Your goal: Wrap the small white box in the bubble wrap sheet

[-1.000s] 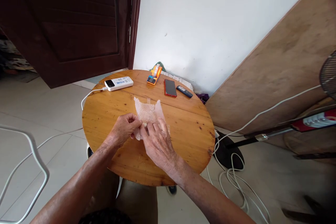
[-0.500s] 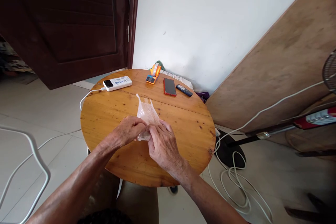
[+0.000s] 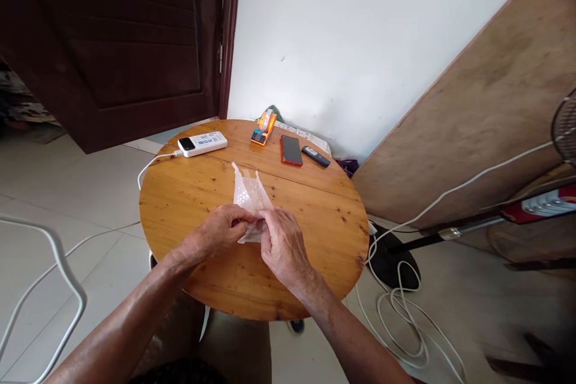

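Note:
A small clear plastic bag [image 3: 250, 195] lies on the round wooden table [image 3: 324, 222], its handles pointing away from me. My left hand [image 3: 222, 233] pinches the bag's near left part with its fingers closed. My right hand [image 3: 282, 246] grips the near right part, fingers curled over the plastic. Both hands meet at the bag's near end and hide it.
At the table's far side lie a white power bank [image 3: 202, 143] with a white cable, an orange tape dispenser [image 3: 263, 128], a red phone [image 3: 291, 150] and a small dark device [image 3: 315, 156]. A leaning wooden board [image 3: 472, 114], floor cables [image 3: 405, 312] and a dark door [image 3: 112, 42] surround the table.
The bag was spread wider a second ago; it is now folded narrower. Both hands have drawn closer together at its near end.

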Motion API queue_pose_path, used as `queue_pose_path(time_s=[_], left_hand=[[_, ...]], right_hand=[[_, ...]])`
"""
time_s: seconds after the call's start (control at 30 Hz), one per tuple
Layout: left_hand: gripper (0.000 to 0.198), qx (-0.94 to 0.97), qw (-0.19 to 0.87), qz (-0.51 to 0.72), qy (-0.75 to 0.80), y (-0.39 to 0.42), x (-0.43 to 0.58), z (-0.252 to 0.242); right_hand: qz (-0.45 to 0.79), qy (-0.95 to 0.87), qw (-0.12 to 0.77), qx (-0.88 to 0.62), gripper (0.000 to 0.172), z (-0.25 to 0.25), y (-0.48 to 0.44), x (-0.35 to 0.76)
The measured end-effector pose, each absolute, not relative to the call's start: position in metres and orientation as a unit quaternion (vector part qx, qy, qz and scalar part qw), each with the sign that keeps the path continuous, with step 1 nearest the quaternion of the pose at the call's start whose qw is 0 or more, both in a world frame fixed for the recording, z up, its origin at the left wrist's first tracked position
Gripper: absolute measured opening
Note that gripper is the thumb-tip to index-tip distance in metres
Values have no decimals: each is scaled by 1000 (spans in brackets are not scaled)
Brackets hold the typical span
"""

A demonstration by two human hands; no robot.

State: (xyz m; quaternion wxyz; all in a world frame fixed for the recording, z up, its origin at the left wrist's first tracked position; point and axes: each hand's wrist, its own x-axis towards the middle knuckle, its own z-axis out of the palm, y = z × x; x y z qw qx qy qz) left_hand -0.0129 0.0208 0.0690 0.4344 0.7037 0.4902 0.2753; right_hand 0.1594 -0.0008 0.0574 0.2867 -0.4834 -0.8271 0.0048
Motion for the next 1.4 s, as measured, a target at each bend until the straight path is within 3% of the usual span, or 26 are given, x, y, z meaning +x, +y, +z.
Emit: queue_pose_path(time_s=[0.27,0.43,0.57,0.77,1.2,1.4], left_hand=[[26,775,208,330,497,13,-2,34],[22,780,125,388,475,10,-1,24],[23,788,117,391,461,11,-1,24],[26,813,125,367,434,12,-3,24],[22,844,108,350,392,12,-2,33],[27,842,135,341,395,14,-1,31]], right_hand=[[131,-827,303,-456,49,65,6,175],[158,-840,236,-461,52,64,7,180],[111,-835,213,-496,45,62,3,174],[73,-830,204,-513,49,67,-5,170],[170,-736,319,-572,18,66,-15,221],[234,-721,277,-590,28,62,-10,205]])
